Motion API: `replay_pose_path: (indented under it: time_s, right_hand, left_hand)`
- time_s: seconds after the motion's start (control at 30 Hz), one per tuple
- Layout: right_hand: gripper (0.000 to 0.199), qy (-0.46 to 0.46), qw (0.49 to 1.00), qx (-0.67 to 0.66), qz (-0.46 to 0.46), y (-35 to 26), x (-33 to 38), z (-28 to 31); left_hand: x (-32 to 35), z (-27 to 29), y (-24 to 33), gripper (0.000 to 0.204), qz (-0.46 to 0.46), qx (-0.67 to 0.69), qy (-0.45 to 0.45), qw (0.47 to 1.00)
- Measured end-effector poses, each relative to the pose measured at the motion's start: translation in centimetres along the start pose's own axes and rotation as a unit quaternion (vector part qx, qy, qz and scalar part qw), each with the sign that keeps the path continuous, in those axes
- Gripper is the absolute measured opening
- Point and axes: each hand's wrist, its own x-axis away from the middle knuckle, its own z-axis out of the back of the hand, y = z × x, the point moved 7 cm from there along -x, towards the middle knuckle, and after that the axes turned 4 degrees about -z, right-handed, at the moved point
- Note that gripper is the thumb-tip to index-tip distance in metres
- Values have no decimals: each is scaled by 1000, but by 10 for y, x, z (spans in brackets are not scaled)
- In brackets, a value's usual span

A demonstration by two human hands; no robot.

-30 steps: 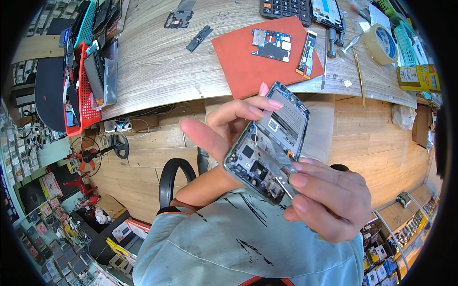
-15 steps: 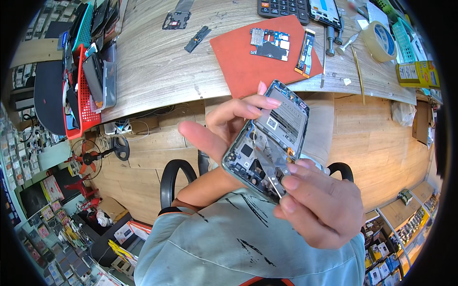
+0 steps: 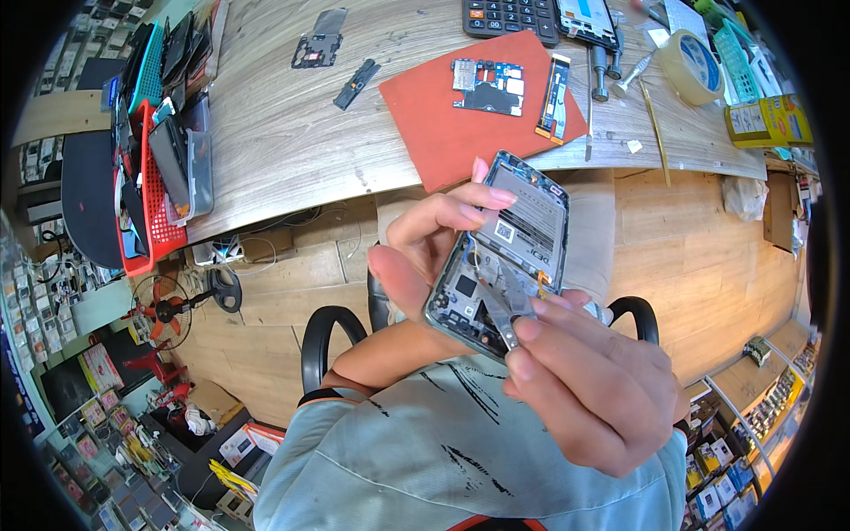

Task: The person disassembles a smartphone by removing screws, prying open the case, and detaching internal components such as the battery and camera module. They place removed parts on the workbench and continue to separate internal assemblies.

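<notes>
My left hand [image 3: 425, 232] holds an opened smartphone [image 3: 453, 326] by its left side, tilted above my lap. Fingers reach over its upper edge onto the grey battery [image 3: 537, 217], and the thumb lies along the near-left side. Below the battery, the bare compartment shows a thin pale wire and an orange flex connector [image 3: 543, 283]. Metal tweezers [image 3: 503, 323] are pinched in my right hand [image 3: 598, 385], their tips inside that compartment by the wire. The right fingers also cover the phone's lower right corner, so contact there is hidden.
On the wooden desk, an orange-red mat [image 3: 416, 115] carries a circuit board [image 3: 489, 87] and a flex cable [image 3: 553, 99]. Loose phone parts [image 3: 357, 84] lie to its left. Screwdrivers, a tape roll [image 3: 691, 69] and a yellow can [image 3: 766, 122] stand right; a red basket [image 3: 159, 208] stands left.
My left thumb has drawn in against the phone's side. The tweezers have swung more upright inside the compartment. The whole view has shifted slightly.
</notes>
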Motion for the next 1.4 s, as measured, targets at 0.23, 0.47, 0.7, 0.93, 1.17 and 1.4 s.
replay_pose_path:
  time_s: [0.23,0.47,0.7,0.93,1.17,1.4]
  right_hand:
    - [20,-94,989,46,100,-6,-18,2]
    - [20,-80,991,68,87,-13,-22,-3]
    - [18,-79,991,63,86,-13,-16,-6]
    - [18,-174,974,58,129,-4,-30,6]
    - [20,-64,992,53,92,-14,-18,-11]
    - [27,-94,994,35,53,-8,-17,-5]
  left_hand:
    - [-3,7,1,82,10,37,8,999]
    - [-5,9,1,77,25,65,16,997]
    - [-3,3,3,73,5,22,7,1000]
    - [-5,7,4,69,-1,18,7,1000]
    - [0,-3,6,65,-31,-28,7,999]
    - [2,-6,4,61,-53,-46,18,997]
